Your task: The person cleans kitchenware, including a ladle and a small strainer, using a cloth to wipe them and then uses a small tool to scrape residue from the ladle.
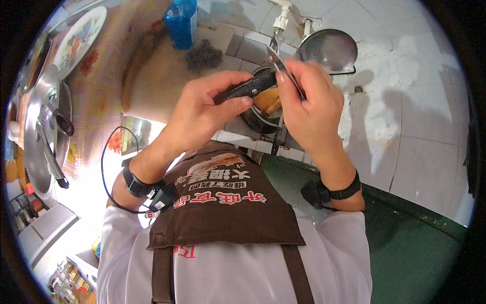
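My left hand (pixel 212 110) grips a long black handle (pixel 253 85) with a metal rivet, held at a slant in front of me. In my right hand (pixel 313 102), pinched between thumb and fingers, is a thin metal piece, perhaps a blade (pixel 286 72); it lies across the far end of the black handle. Whether the two are joined cannot be told. Below the hands, a round pot (pixel 258 123) in a tiled sink holds wooden utensils (pixel 267 99). A dark-handled utensil (pixel 278 138) leans out over its near side.
A faucet (pixel 276 36) stands at the back, beside a dark pan (pixel 330 51) leaning on the tiled wall. A blue plastic container (pixel 181 24) and a black scrubber (pixel 204 56) are at back left. Metal lids (pixel 40 148) and a patterned plate (pixel 81 43) stand left.
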Motion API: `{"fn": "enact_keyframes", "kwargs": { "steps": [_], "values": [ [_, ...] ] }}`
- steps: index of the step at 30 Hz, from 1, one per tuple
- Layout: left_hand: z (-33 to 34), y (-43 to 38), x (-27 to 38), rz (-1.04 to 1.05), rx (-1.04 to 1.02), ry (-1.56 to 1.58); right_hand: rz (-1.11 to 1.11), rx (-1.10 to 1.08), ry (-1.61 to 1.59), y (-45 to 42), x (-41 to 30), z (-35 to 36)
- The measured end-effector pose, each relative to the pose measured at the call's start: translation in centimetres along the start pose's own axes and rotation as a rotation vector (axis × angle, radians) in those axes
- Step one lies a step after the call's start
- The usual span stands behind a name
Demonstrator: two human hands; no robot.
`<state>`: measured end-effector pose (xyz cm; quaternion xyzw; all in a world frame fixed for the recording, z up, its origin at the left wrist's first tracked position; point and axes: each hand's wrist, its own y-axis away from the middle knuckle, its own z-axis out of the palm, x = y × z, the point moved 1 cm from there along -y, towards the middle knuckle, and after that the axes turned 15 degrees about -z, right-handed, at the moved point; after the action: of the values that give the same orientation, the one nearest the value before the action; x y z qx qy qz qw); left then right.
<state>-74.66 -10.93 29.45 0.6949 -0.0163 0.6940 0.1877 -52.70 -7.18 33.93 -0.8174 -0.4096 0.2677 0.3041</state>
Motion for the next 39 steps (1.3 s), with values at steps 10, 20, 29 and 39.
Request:
{"fn": "enact_keyframes", "kwargs": {
  "steps": [10, 20, 29, 39],
  "values": [
    [0.6, -0.3, -1.0, 0.093, 0.056, -0.143, 0.084, -0.035, -0.081, 1.5, 0.1, -0.9],
    [-0.4, -0.7, 0.4, -0.164, -0.092, 0.166, 0.089, 0.112, -0.113, 1.0, 0.4, 0.3],
    [-1.5, -1.8, -1.0, -0.138, -0.236, 0.354, 0.189, 0.132, -0.176, 1.7, 0.0, -0.4],
    [-1.7, -1.8, -1.2, -0.174, -0.258, 0.452, 0.234, 0.146, -0.238, 2.3, 0.3, -0.7]
  ]
}}
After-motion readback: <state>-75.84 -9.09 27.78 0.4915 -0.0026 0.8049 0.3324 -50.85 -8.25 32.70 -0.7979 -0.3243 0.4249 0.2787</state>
